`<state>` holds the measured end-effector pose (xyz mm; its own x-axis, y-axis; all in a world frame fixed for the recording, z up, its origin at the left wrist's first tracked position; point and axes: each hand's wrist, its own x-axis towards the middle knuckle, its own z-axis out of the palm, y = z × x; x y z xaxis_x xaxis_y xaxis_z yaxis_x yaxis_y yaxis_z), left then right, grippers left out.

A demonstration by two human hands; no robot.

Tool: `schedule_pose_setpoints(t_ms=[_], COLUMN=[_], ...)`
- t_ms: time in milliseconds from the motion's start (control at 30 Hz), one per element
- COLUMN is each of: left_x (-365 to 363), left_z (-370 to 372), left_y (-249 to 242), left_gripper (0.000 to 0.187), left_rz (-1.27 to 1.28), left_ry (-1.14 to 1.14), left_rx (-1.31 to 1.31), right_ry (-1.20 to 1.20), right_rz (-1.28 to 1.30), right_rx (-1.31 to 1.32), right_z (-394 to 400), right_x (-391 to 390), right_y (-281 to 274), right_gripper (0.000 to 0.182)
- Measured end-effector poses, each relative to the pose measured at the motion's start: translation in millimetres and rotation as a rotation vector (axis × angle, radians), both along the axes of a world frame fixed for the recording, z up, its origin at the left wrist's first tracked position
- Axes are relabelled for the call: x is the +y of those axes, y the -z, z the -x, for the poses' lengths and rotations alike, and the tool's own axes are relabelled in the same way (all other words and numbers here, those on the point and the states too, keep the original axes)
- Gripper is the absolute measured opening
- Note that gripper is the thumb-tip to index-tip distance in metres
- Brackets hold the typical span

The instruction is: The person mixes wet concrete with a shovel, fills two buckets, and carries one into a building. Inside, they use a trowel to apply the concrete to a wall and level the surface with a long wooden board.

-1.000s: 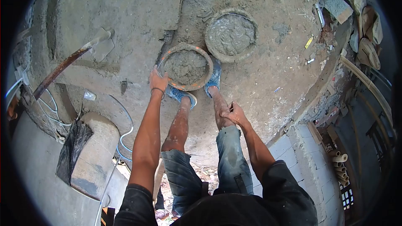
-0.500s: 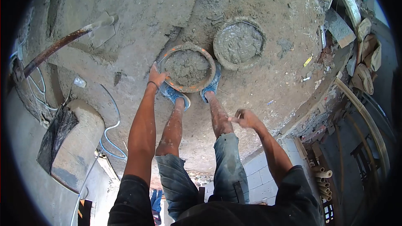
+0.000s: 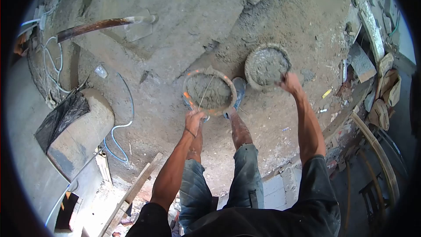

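Observation:
A round bucket with orange marks on its rim holds grey wet mortar. Its thin wire handle stands up across the opening, and my left hand is closed on the near end of it. To the right is a second bucket, also filled with grey mortar. My right hand is closed at its right near edge; whether the fingers hold the rim or a handle there is hidden. My shoes stand close against the first bucket.
A long-handled hoe lies at the upper left. A light blue hose curls over the ground near a rounded concrete-coloured block. On the right are paper sacks, boards and rubble along a ledge.
My left hand has gone from the first bucket's left rim to its wire handle, now raised. My right hand has moved from beside my knee to the second bucket. The view has shifted.

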<state>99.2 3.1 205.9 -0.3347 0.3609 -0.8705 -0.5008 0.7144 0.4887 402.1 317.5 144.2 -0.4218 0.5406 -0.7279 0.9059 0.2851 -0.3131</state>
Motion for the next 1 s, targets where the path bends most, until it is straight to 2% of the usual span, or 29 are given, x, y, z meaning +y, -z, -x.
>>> schedule_pose_setpoints(t_ms=[67,133,200,233,267,333,367,400,467,500,533,567,600,633,667,700,733,767,833,900,933,1000], left_x=[-22,-34,-87,-100,-133,-178,-191,-207,-230,-240,-253,-260,-273,-309,-323,-319,-347,-362,-385,-405,-426,-457], left_z=[18,27,39,33,33,20,10,1,-15,-25,-40,-50,-60,-72,-84,-91,-103,-115,-137,-167,-187,-235], left_y=[-41,-106,-151,-174,-184,-225,-244,-261,-291,-305,-317,-329,-340,-336,-344,-372,-359,-355,-354,-350,-331,-280], left_gripper=[0.005,0.006,0.006,0.015,0.018,0.008,0.007,0.007,0.008,0.009,0.011,0.012,0.013,0.018,0.023,0.026,0.035,0.032,0.030,0.030,0.030,0.021], left_rz=[0.150,0.071,0.051,0.060,0.106,-0.040,-0.044,-0.114,-0.216,-0.207,-0.190,-0.164,-0.136,-0.303,-0.273,-0.240,-0.212,-0.220,-0.265,-0.173,-0.196,0.020], left_ry=[-0.148,-0.331,-0.158,-0.508,-0.462,-0.620,-0.684,-0.770,-0.905,-0.978,-1.069,-1.179,-1.295,-1.521,-1.589,-1.576,-1.539,-1.652,-1.842,-1.889,-1.955,-2.171], left_rx=[-0.017,-0.025,0.097,0.092,0.195,0.189,0.245,0.236,0.232,0.306,0.384,0.410,0.431,0.242,0.225,0.286,0.235,0.183,0.154,0.063,0.076,0.222], right_ry=[-0.222,-0.141,-0.094,-0.112,-0.170,-0.068,-0.125,-0.100,0.069,0.248,0.251,0.412,0.153,0.193,0.006,-0.187,-0.206,-0.234,-0.322,-0.417,-0.459,-0.540], right_rz=[0.145,0.107,0.158,0.160,0.150,0.087,0.018,0.126,0.260,0.206,0.353,0.381,0.287,0.477,0.549,0.616,0.535,0.472,0.377,0.303,0.270,0.211], right_rx=[0.001,0.052,0.009,0.008,-0.003,0.067,0.081,-0.046,-0.086,0.073,0.030,0.205,0.403,0.438,0.366,0.311,0.217,0.163,0.131,0.148,0.169,0.206], right_z=[-34,-14,-18,-17,-10,-7,-13,-7,-13,-26,-41,-71,-95,-120,-157,-176,-145,-113,-39,29,62,116], right_x=[-33,-35,-45,-47,-51,-77,-89,-85,-76,-85,-80,-92,-99,-97,-87,-83,-82,-80,-80,-89,-96,-111], right_y=[-8,-21,-26,-16,-27,-36,-27,-64,-137,-151,-166,-151,-144,-140,-78,-52,-96,-128,-161,-190,-201,-226], right_gripper=[0.039,0.037,0.033,0.031,0.030,0.027,0.025,0.030,0.031,0.032,0.034,0.033,0.030,0.023,0.018,0.021,0.021,0.020,0.018,0.016,0.015,0.014])
